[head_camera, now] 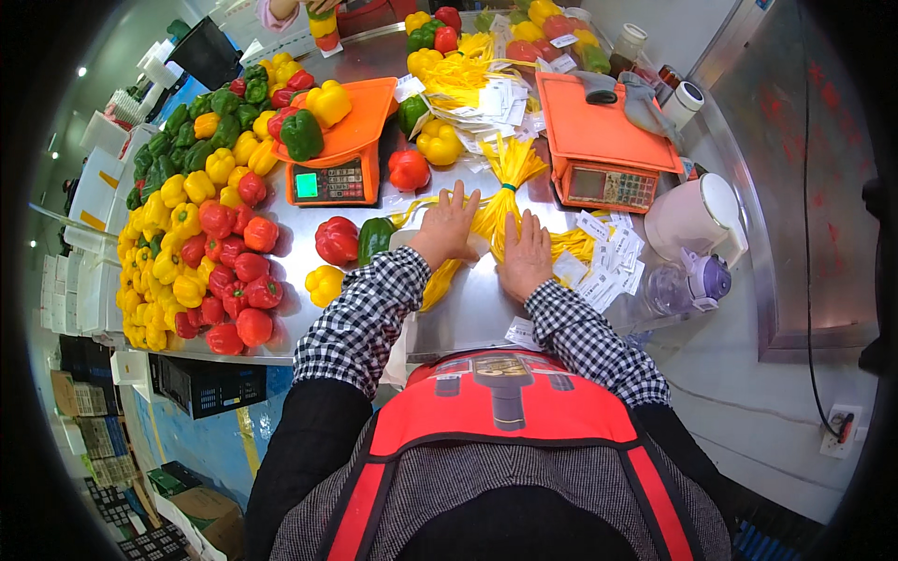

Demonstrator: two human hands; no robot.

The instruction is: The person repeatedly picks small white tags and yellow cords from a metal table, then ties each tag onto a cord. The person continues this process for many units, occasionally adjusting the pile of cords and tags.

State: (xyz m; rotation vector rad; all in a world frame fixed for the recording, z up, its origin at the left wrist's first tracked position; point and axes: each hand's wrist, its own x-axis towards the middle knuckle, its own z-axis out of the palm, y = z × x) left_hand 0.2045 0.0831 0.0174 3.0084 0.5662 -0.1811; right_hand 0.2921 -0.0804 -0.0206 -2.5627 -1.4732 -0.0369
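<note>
My left hand, fingers spread, rests at the left side of a bundle of yellow plastic mesh netting tied with a green band. At the bundle's lower right lies my right hand, its palm down and fingers extended. Neither hand is closed around anything. Left of my left hand are a green bell pepper, a red bell pepper and a yellow bell pepper. White printed tags on more yellow netting lie to the right of my right hand. Whether the palms press on the netting is hidden.
A large heap of bell peppers covers the table's left side. Two orange scales stand beyond my hands; peppers sit on the left one. A pitcher and a purple-lidded bottle stand at right. Another person's hand holds packed peppers at the top.
</note>
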